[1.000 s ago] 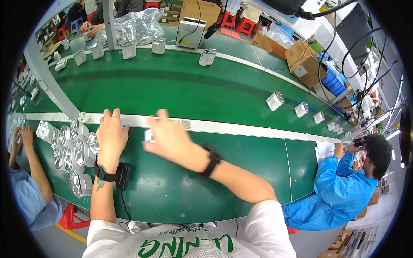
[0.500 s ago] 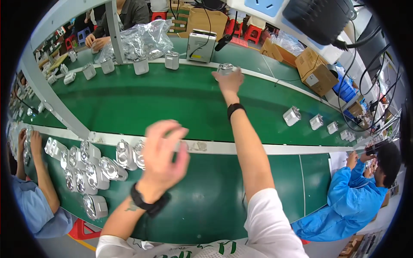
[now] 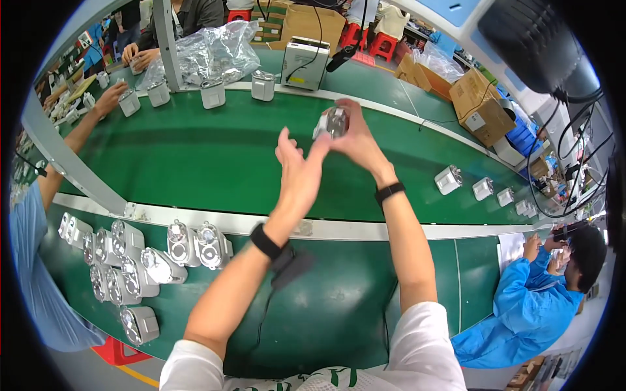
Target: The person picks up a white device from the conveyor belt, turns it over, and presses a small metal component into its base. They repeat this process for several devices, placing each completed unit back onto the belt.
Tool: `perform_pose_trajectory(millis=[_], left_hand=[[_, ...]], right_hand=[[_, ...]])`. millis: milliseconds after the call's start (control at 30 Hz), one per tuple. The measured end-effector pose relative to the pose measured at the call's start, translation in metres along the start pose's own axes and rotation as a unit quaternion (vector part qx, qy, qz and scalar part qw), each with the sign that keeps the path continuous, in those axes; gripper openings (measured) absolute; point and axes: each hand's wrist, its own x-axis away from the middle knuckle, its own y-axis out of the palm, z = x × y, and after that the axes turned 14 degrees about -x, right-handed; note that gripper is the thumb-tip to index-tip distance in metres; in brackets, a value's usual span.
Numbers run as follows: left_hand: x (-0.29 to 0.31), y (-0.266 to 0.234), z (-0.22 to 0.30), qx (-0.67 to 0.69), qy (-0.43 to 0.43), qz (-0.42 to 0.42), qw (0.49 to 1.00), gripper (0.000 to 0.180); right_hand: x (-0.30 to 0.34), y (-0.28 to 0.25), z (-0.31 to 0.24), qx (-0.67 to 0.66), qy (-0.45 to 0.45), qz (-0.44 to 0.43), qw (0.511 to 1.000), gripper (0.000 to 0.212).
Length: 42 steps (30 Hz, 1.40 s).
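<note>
Above the green conveyor belt [image 3: 235, 156], my right hand [image 3: 362, 142] grips a small white housing [image 3: 335, 122] with a shiny, see-through rounded face. Its fingers wrap the far and right sides. My left hand [image 3: 298, 174] is just left of the housing with its fingers spread; one of its digits reaches to the housing's lower edge, and whether it touches cannot be made out. Similar white housings with shiny faces, such as one lying on its side [image 3: 163, 266], stand grouped on the green bench [image 3: 339, 293] at the left.
More housings line the belt's far edge [image 3: 263, 86] and its right side [image 3: 448, 180]. A metal post [image 3: 78, 153] rises at the left. Behind the belt are a grey box-shaped device [image 3: 305, 63] and a cardboard box [image 3: 481, 107]. Co-workers sit on both sides; one arm [image 3: 81, 127] reaches over the belt.
My right hand has brought the housing from the belt's far edge closer to me. My left hand has moved up and right to it. The left co-worker's arm now stretches across the belt.
</note>
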Motion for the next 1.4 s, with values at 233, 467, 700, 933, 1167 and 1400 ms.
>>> perform_pose_trajectory(millis=[233, 467, 700, 933, 1167, 1400], left_hand=[[0.019, 0.025, 0.03, 0.223, -0.071, -0.33, 0.915, 0.064], [0.03, 0.045, 0.018, 0.268, -0.087, -0.257, 0.925, 0.048], [0.025, 0.057, 0.015, 0.32, -0.062, -0.264, 0.908, 0.081], [0.019, 0.044, 0.026, 0.205, 0.059, -0.183, 0.96, 0.086], [0.026, 0.034, 0.053, 0.014, 0.362, -0.014, 0.932, 0.084], [0.039, 0.019, 0.077, -0.034, 0.495, 0.079, 0.865, 0.079]], right_hand=[[0.096, -0.039, -0.057, -0.033, -0.063, -0.076, 0.995, 0.083], [0.12, -0.017, -0.033, 0.037, -0.164, 0.097, 0.981, 0.054], [0.123, -0.02, -0.02, 0.046, -0.223, 0.071, 0.971, 0.05], [0.128, -0.02, -0.069, -0.237, -0.121, 0.039, 0.963, 0.05], [0.139, -0.019, -0.095, -0.286, -0.102, 0.068, 0.95, 0.064], [0.152, -0.012, -0.12, -0.305, -0.112, 0.086, 0.942, 0.062]])
